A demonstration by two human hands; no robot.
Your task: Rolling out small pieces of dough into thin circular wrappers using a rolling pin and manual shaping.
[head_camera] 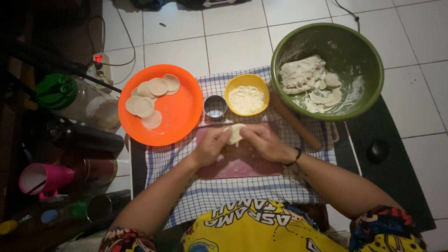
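Both hands, left hand (pixel 211 145) and right hand (pixel 264 143), pinch a pale dough piece (pixel 235 133) between fingertips, each grip clamped on it, above the pink board (pixel 240 163). Its long axis runs away from the person, toward the yellow bowl (pixel 247 94) just beyond the board.

An orange plate (pixel 179 112) lies on the left of a checked cloth (pixel 224 191) and holds several pale dough rounds (pixel 150 98). Just beside it stands a metal ring cutter (pixel 215 107), then a yellow bowl (pixel 247 94) of white filling. A green bowl (pixel 354 51) at the upper right holds a lump of dough and scraps. A rolling pin (pixel 295 122) lies slanted below it. A pink cup (pixel 44 178) and a green-lidded jar (pixel 74 98) sit at the dim left edge.
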